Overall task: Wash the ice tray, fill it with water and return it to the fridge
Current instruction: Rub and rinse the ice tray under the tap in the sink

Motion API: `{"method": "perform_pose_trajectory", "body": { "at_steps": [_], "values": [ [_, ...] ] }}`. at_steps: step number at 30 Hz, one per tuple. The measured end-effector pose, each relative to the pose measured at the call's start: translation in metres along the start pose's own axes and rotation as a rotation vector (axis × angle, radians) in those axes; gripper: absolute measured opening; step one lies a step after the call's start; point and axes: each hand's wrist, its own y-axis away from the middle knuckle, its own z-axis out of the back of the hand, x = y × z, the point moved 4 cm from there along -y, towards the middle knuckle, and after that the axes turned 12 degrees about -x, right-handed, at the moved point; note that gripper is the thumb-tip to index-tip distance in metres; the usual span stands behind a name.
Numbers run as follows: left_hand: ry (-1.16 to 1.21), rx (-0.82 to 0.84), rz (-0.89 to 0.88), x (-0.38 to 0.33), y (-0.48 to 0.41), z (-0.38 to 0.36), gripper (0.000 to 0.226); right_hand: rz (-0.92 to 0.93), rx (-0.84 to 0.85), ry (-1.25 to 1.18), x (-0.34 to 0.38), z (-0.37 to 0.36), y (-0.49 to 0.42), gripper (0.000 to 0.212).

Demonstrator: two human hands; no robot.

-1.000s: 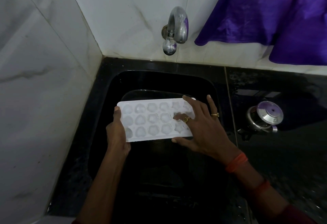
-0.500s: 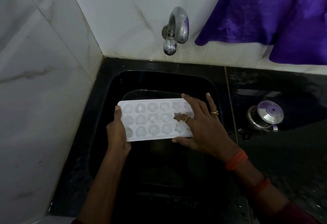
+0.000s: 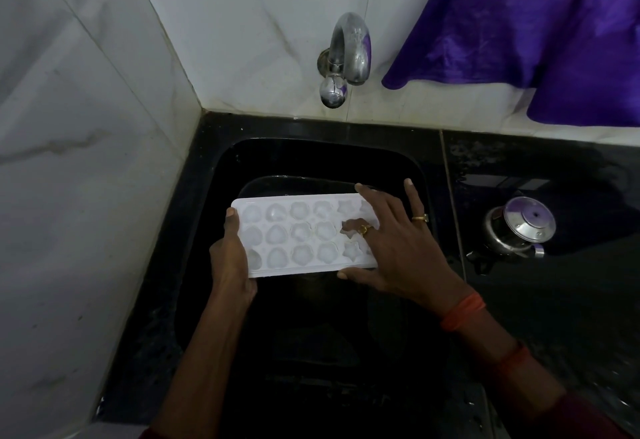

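Note:
A white ice tray (image 3: 298, 236) with heart, flower and star moulds is held level over the black sink (image 3: 311, 158). My left hand (image 3: 230, 258) grips its left end, thumb on the top rim. My right hand (image 3: 394, 248) lies over the tray's right end, with a bent finger pressed into a star mould and the thumb under the near edge. The hand hides the tray's right edge. A steel tap (image 3: 346, 54) sticks out of the back wall above the sink, and no water runs from it.
A small steel pot with a lid (image 3: 519, 227) stands on the wet black counter (image 3: 554, 300) to the right of the sink. A purple cloth (image 3: 536, 23) hangs over the tiled wall at the top right. White tiles close off the left side.
The tray and both hands have hardly shifted. My right hand's fingers have moved slightly over the star moulds.

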Motion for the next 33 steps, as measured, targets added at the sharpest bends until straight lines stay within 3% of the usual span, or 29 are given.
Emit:
{"method": "perform_pose_trajectory", "body": {
  "at_steps": [6,15,21,26,33],
  "values": [
    [-0.001,0.013,-0.001,0.0,-0.002,0.001,0.042,-0.008,0.035,-0.004,0.0,-0.002,0.0,0.084],
    [0.003,0.022,0.003,-0.002,-0.005,0.0,0.041,-0.069,-0.133,-0.096,-0.003,0.006,-0.001,0.075],
    [-0.017,0.008,0.009,0.001,-0.008,-0.001,0.042,-0.021,-0.066,-0.036,-0.004,-0.002,0.0,0.078],
    [-0.01,0.006,0.019,0.002,-0.009,-0.002,0.042,-0.048,-0.164,-0.085,-0.004,0.002,0.001,0.072],
    [-0.023,0.003,0.021,0.001,-0.012,-0.001,0.044,-0.156,-0.198,-0.194,-0.007,0.011,-0.002,0.092]
  ]
}}
